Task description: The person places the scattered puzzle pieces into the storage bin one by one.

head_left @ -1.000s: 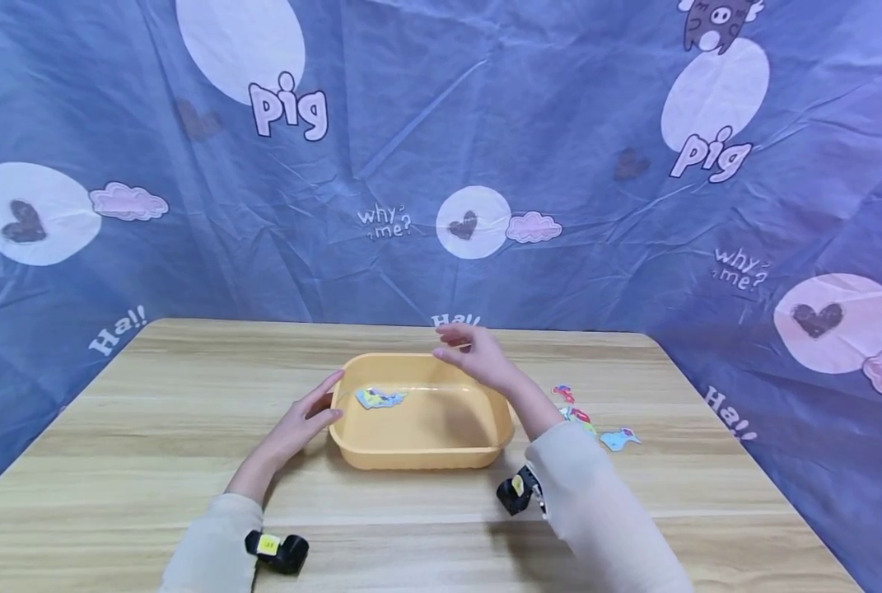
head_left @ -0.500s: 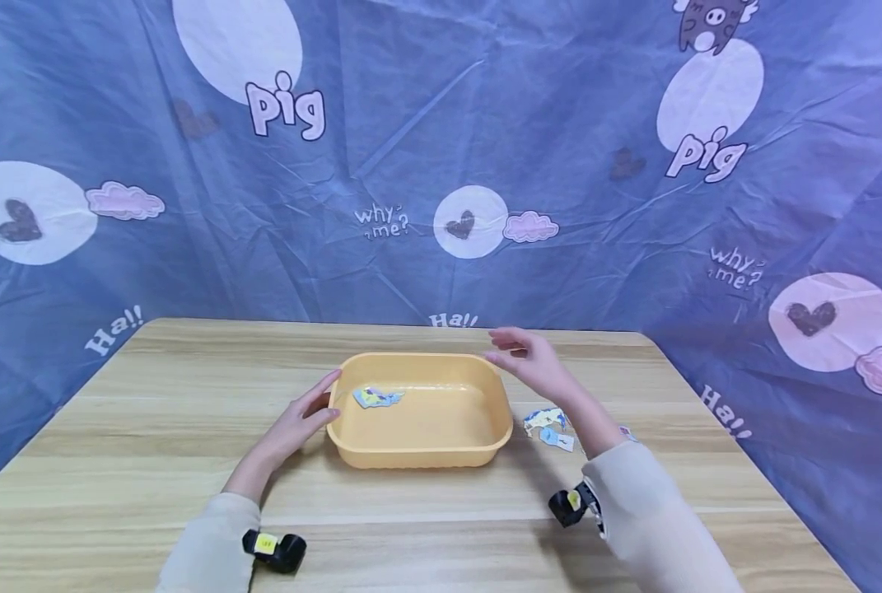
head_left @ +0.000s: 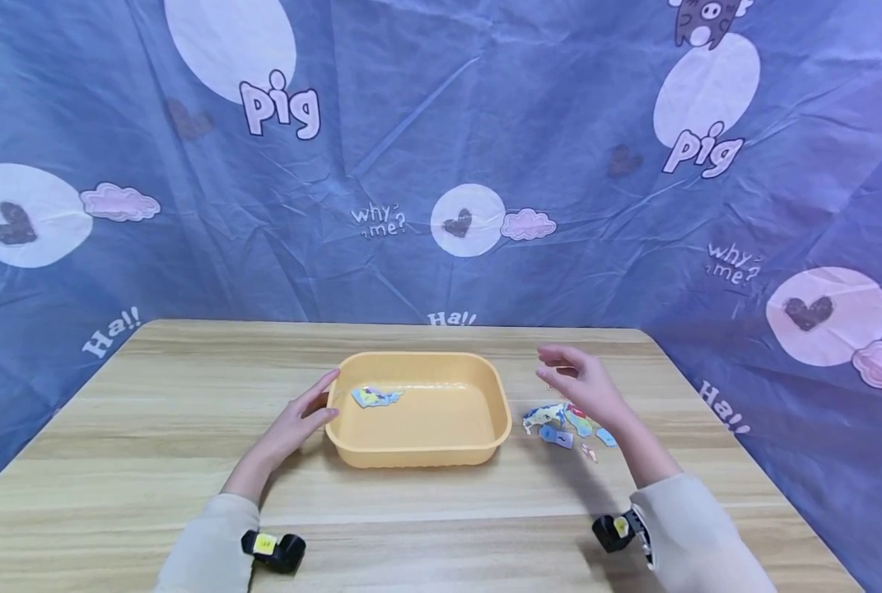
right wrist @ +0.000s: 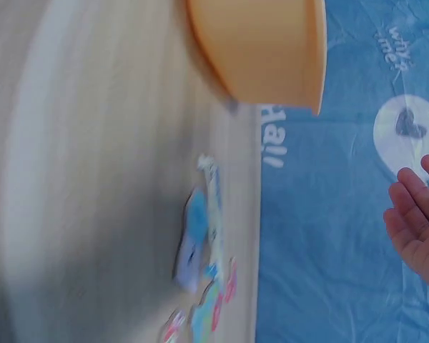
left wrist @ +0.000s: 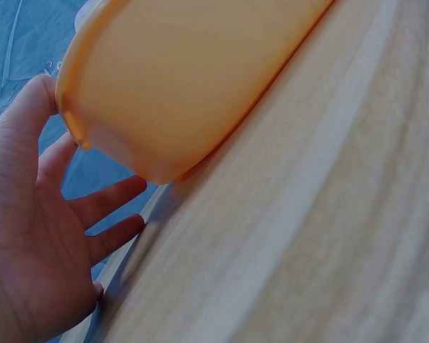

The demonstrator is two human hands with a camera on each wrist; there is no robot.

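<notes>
A shallow yellow plastic tub (head_left: 426, 424) stands on the table with one flat blue-and-yellow cutout (head_left: 375, 398) lying inside at its left. My left hand (head_left: 288, 428) touches the tub's left end. In the left wrist view, the thumb (left wrist: 39, 100) meets the rim and the other fingers spread loosely below it. My right hand (head_left: 585, 387) is raised over the table right of the tub, fingers slightly bent and holding nothing. Below and beside it lie several colourful flat cutouts (head_left: 546, 416), including a blue-and-lilac one (head_left: 557, 437) and a small pink one (head_left: 589, 452).
The wooden table (head_left: 411, 527) reaches back to a blue printed cloth (head_left: 381, 148) hanging behind it. Black wrist cameras (head_left: 273, 552) sit at both sleeves. In the right wrist view, the cutouts (right wrist: 189, 250) lie between the tub (right wrist: 264, 50) and the lower edge.
My right hand has moved from over the tub to the right, above the table, uncovering the cutouts nearest the tub. My left hand and the tub have stayed in place.
</notes>
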